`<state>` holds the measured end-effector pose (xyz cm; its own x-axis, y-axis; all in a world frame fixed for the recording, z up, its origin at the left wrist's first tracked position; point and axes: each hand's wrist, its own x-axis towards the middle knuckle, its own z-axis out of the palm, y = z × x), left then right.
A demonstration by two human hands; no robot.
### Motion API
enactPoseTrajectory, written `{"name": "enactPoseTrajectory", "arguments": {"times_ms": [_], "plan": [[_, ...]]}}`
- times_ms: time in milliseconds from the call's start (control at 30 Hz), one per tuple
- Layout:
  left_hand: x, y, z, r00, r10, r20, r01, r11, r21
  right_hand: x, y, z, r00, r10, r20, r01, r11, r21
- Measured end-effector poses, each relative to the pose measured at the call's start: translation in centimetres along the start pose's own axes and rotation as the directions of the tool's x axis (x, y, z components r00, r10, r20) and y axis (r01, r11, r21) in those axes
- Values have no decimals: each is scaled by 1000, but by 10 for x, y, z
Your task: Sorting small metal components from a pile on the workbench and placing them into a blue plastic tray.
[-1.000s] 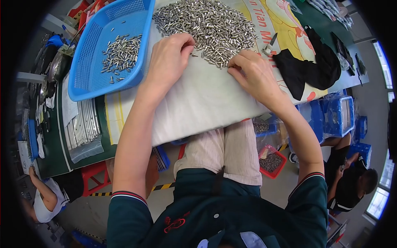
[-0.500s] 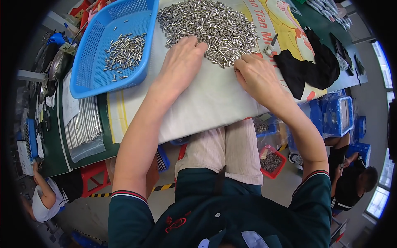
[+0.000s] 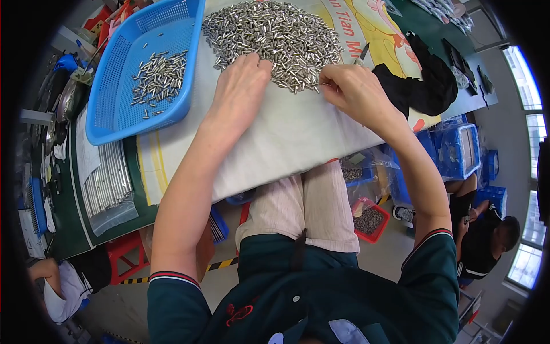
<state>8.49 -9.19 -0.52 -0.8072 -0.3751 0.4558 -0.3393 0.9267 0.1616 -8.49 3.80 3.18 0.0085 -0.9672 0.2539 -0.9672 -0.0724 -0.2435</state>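
A wide heap of small silvery metal pins (image 3: 275, 40) lies spread on a pale cloth (image 3: 263, 137). At its near left edge rests my left hand (image 3: 243, 86), back upward, fingers curled together with their tips hidden against the pins. My right hand (image 3: 356, 92) is at the heap's near right edge, its thumb and fingers drawn into a pinch. Whatever either hand holds is hidden or too small to make out. To the left stands a blue plastic basket (image 3: 94, 117), with a smaller batch of the same pins (image 3: 160, 77) inside.
Right of the heap lie a black cloth (image 3: 432, 86) and a small pointed tool (image 3: 363, 53). Bagged metal rods (image 3: 107, 178) are on the green table at left. Below stand a red tray of small parts (image 3: 371, 223) and blue crates (image 3: 458, 149). Other people sit at both sides.
The whole view has shifted slightly. My right hand has turned and moved a little outward, showing its curled fingers; my left stays at the heap's edge. The person at far left has drawn an arm back.
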Motion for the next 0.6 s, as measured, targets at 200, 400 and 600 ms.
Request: {"name": "enactPoseTrajectory", "arguments": {"times_ms": [200,400,600], "plan": [[2,-1,-6,998,-12,-54,10,999,-43,3,7,1,974,-212,81,222,964,-145],[4,-13,-11,990,-120,-71,109,985,-133,0,13,9,940,-335,60,340,921,-191],[6,-19,-13,979,-195,-60,184,970,-158,3,15,9,914,-395,88,405,893,-197]]}}
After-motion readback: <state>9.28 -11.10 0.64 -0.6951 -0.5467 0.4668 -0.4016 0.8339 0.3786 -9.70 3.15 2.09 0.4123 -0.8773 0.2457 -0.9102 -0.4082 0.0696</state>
